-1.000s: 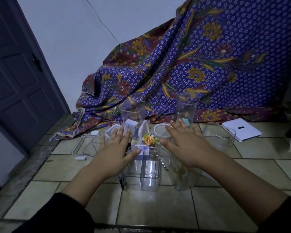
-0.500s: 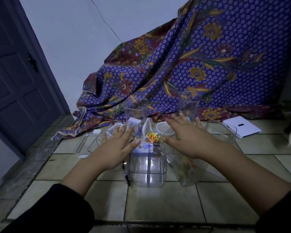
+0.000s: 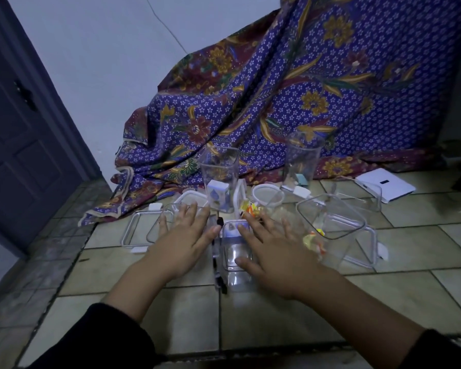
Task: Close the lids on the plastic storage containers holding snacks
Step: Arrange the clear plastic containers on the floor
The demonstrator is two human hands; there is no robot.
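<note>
Both hands, the left hand [image 3: 183, 242] and right hand [image 3: 274, 251], were spread open, gripping nothing, flanking the container [image 3: 234, 251] on the floor [image 3: 250, 320]; a careless push could have tipped it, spilling snacks.

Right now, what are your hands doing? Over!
Left hand open, flat beside the clear square plastic container. Right hand open, palm over its top. Lid not visibly shut. Black pen lies alongside, loose white-rimmed lids behind.

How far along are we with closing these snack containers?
Nothing looks closed yet. In hand: both the left hand and right hand spread open over the centre container, gripping nothing. Left: the right container with snacks is open, and loose lids lie on the floor.
</note>
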